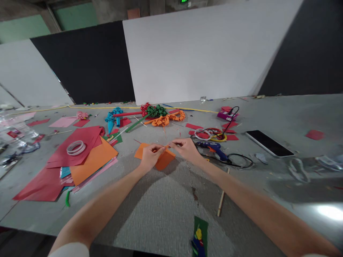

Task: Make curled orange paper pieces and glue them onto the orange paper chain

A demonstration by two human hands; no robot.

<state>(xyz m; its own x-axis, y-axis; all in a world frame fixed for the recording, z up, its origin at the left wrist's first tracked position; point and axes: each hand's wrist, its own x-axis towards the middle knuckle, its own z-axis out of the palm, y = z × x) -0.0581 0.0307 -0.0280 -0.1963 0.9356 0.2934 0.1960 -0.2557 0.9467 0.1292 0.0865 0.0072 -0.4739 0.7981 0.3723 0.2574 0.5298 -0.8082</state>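
Observation:
Orange paper pieces (164, 162) lie under and between my two hands at the middle of the table. My left hand (150, 157) is closed in a pinch over this paper, with its thumb and forefinger pressed together. Just to the right, my right hand (184, 148) pinches at a small orange bit near the left fingertips. What exactly sits between the fingers is too small to make out. Beyond the hands lie curled paper flowers: orange (164, 120), green (157, 111), red (145, 108) and blue (114, 116).
Left, coloured sheets (93, 160) carry a roll of tape (76, 147). Right of my hands are a blue glue gun (218, 150) with a cable, a phone (269, 143) and a wooden stick (221, 203). A green scrap (204, 225) lies near the front edge.

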